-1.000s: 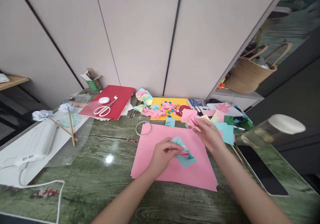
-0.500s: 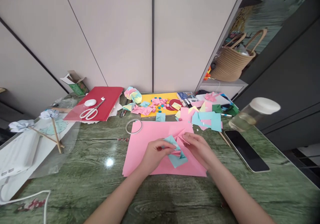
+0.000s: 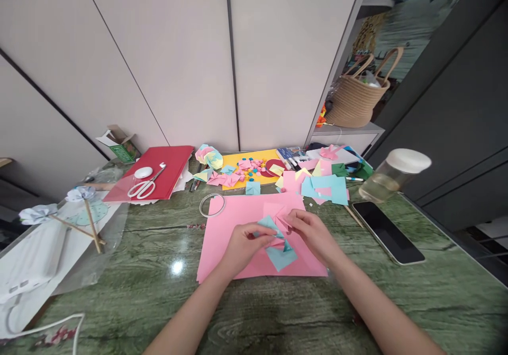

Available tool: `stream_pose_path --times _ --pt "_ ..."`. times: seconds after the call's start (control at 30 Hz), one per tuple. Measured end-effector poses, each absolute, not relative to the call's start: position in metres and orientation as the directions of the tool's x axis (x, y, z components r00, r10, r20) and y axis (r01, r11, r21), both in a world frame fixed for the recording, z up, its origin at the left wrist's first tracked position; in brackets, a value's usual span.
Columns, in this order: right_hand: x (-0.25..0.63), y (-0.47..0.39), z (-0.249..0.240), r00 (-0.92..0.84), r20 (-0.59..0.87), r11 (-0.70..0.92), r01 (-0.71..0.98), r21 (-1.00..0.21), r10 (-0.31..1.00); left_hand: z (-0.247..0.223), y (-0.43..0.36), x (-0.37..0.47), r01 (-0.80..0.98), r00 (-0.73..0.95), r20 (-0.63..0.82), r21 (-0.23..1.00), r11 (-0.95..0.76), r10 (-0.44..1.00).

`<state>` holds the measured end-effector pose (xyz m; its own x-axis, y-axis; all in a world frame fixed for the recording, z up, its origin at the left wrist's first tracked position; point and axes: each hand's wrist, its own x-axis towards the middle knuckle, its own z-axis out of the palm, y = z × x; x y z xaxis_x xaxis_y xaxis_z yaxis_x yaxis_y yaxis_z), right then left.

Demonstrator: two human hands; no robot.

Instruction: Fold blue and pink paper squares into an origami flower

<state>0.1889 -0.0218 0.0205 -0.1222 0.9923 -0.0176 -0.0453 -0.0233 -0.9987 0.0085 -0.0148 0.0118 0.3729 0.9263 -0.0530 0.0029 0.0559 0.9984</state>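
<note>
Over a stack of pink sheets [image 3: 222, 238], my left hand [image 3: 248, 244] pinches folded blue paper [image 3: 282, 258] with a pink layer at its middle. My right hand [image 3: 311, 233] has thumb and fingers closed on the edge of a folded pink piece [image 3: 278, 216], just behind and right of the blue one. The two folded pieces touch or overlap. A roll of tape [image 3: 212, 205] lies across the stack's back left corner.
Scissors [image 3: 143, 187] lie on a red folder [image 3: 174, 170] at the left. Behind the stack are paper scraps [image 3: 292, 180] and a yellow sheet [image 3: 232, 160] with beads. A phone [image 3: 388, 232] and a lidded cup [image 3: 381, 178] stand right; paper flowers [image 3: 79, 193] lie left.
The view has shifted slightly. My right hand has moved a little, and the folded pink piece now shows a flatter, wider face behind the blue paper.
</note>
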Motion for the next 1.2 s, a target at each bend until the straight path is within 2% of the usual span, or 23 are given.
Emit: stream_pose_path --times 0.3,0.47,0.6,0.67,0.77,0.83,0.87,0.9,1.03,1.1,1.2 --pt "0.191 -0.028 0.027 -0.160 0.122 0.145 0.137 -0.980 0.979 0.009 -0.012 0.006 0.022 0.367 -0.010 1.000 0.002 0.930" --pt "0.191 -0.027 0.023 -0.176 0.124 0.142 0.094 -0.985 0.977 0.008 -0.014 0.008 0.059 0.378 0.011 0.998 -0.035 0.926" --pt "0.199 -0.016 0.011 -0.107 0.104 0.114 0.093 -0.989 0.989 0.007 -0.012 0.008 -0.004 0.390 0.070 0.997 -0.075 0.918" --pt "0.205 -0.009 0.003 -0.093 0.067 0.083 0.191 -0.978 0.993 0.007 -0.010 0.007 -0.041 0.387 0.122 0.992 -0.115 0.914" --pt "0.211 -0.006 -0.004 -0.072 0.042 0.074 0.533 -0.843 0.997 0.008 -0.009 0.006 -0.037 0.399 0.147 0.989 -0.145 0.905" --pt "0.209 -0.010 0.000 -0.001 0.180 0.126 0.718 -0.684 0.984 0.008 -0.009 0.006 -0.014 0.422 0.131 0.990 -0.138 0.897" --pt "0.208 -0.014 0.005 0.022 0.271 0.160 0.759 -0.632 0.962 0.008 -0.010 0.006 -0.002 0.432 0.120 0.991 -0.132 0.894" --pt "0.205 -0.019 0.011 0.001 0.343 0.227 0.748 -0.623 0.939 0.008 -0.010 0.006 0.008 0.441 0.111 0.992 -0.128 0.891" --pt "0.194 -0.038 0.033 -0.211 0.498 0.527 0.528 -0.666 0.841 0.012 -0.014 0.006 0.027 0.463 0.107 0.991 -0.134 0.880" --pt "0.191 -0.042 0.037 -0.300 0.471 0.558 0.493 -0.667 0.829 0.015 -0.015 0.006 0.031 0.473 0.121 0.988 -0.153 0.873" --pt "0.188 -0.042 0.037 -0.318 0.373 0.487 0.482 -0.728 0.872 0.018 -0.017 0.006 0.025 0.469 0.133 0.986 -0.164 0.873"
